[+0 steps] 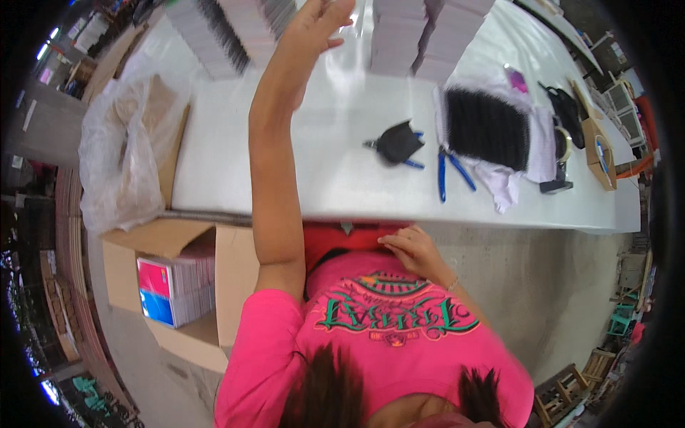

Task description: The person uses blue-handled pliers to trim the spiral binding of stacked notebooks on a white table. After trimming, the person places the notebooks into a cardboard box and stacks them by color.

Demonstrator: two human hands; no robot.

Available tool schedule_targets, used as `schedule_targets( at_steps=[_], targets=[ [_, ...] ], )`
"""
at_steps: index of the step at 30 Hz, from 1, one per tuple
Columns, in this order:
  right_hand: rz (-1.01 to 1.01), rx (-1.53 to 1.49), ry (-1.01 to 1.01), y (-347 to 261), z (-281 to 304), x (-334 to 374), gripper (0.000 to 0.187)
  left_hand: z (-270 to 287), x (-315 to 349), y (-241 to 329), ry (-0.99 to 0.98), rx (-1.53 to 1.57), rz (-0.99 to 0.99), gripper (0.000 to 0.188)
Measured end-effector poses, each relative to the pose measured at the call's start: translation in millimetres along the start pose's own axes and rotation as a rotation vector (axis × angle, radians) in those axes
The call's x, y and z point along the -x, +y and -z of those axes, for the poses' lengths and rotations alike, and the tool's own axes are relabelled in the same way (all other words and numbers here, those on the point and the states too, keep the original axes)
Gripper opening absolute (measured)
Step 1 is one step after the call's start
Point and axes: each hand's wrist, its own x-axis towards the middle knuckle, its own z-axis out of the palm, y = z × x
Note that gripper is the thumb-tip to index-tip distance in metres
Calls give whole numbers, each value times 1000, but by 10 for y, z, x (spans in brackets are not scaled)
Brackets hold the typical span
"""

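Note:
My left arm stretches far over the white table (221,143). At its end my left hand (317,27) is partly cut off by the top edge of the view, with its fingers apart and nothing seen in them. The hand is between tall stacks of paper pads, a left stack (235,32) with black bristly edges and a right stack (396,39). My right hand (415,250) rests low by my waist, against red cloth at the table's near edge. Its fingers are loosely bent, with nothing visible in them.
An open carton (235,285) below the table holds several pink-and-blue notebooks (157,289). Clear plastic bag (128,157) lies at left. Blue-handled pliers (451,175), black-wrapped cutters (399,145), black bristly wire strips (489,128) on white cloth and a tape roll (564,145) lie at right.

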Motion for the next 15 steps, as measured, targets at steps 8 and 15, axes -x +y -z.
schedule_targets(
  at_steps=[8,15],
  targets=[
    [-257,246,96,701,-715,416,30,-323,2320,-636,-380,-350,617,39],
    [-444,361,92,1278,-1291,338,48,-432,3565,-2286,199,-1103,769,48]
  ],
)
